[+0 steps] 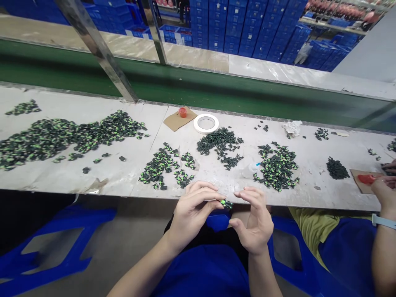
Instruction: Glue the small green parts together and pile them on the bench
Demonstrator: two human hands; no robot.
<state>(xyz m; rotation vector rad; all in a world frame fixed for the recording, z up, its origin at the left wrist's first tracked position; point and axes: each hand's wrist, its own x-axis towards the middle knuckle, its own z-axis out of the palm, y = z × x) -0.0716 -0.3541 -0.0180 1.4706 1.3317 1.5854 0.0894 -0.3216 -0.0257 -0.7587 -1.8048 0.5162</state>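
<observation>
My left hand (pixel 193 212) pinches a small black and bright green part (pixel 227 203) between thumb and fingers, just off the table's front edge. To the right of the part, my right hand (pixel 254 220) is held with its thumb and fingers apart and nothing between them. Beyond my hands lie a pile of black and green parts (pixel 159 167) on the left, a pile of small dark pieces (pixel 218 141) in the middle, and another black and green pile (pixel 278 167) on the right. A small translucent bottle with a blue tip (pixel 250 170) stands beside the right pile.
A roll of white tape (pixel 206 123) and a red cup (pixel 182 111) on cardboard (pixel 173 123) are at the table's back. A long heap of parts (pixel 55 138) covers the left side. At right, a co-worker's hand (pixel 385 189) touches something red. A green conveyor belt (pixel 198 88) runs behind.
</observation>
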